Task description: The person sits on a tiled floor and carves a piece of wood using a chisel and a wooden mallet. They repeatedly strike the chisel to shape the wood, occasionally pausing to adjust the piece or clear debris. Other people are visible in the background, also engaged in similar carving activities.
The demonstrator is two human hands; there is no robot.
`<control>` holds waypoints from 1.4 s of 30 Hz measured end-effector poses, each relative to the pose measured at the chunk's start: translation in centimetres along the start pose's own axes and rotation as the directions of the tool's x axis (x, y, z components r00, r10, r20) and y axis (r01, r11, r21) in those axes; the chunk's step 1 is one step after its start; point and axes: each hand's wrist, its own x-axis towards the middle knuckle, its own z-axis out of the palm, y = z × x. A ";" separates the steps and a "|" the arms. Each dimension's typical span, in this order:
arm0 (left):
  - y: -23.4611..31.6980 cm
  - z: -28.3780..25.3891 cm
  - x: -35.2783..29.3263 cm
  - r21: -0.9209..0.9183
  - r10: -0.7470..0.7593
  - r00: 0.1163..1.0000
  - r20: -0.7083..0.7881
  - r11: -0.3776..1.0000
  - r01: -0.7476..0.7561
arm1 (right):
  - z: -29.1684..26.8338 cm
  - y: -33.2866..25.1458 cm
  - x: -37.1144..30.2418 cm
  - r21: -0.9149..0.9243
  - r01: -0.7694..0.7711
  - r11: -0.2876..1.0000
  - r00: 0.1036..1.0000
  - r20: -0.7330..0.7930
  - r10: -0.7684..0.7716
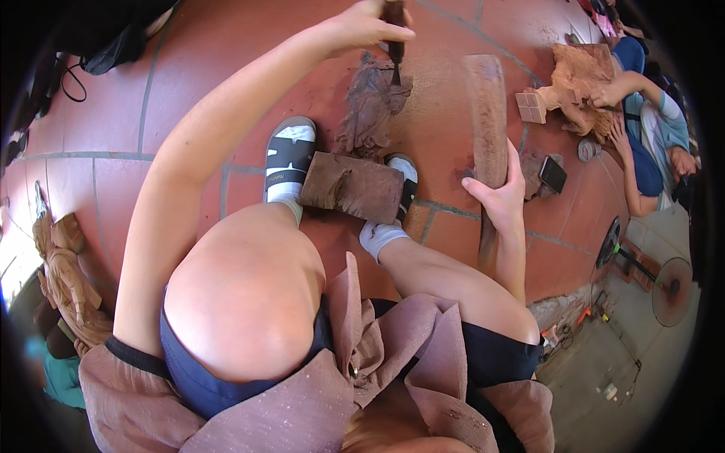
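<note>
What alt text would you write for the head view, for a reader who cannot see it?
A person's left hand holds a dark-handled chisel pointing down at a dark brown carving, and the right hand grips a wooden mallet. The carving lies on red floor tiles by the person's sandalled feet; at the right, another person handles a lighter carving.

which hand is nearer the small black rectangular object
Right. The right hand is just left of the black object; the left hand is much farther, up and to its left.
</note>
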 end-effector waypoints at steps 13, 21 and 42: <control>0.4 6.4 1.4 0.497 0.089 0.920 0.380 0.820 -0.285 | 0.6 1.2 -1.0 0.098 -0.071 0.993 0.997 -0.009 0.072; 0.7 7.2 1.0 0.476 0.054 0.887 0.459 0.828 -0.297 | 0.6 -0.7 -0.8 0.139 -0.093 0.986 0.988 -0.106 0.108; -1.0 7.3 0.6 0.451 0.183 0.811 0.556 0.753 -0.480 | 0.8 1.3 -1.0 -0.108 0.157 0.982 0.922 -0.340 -0.185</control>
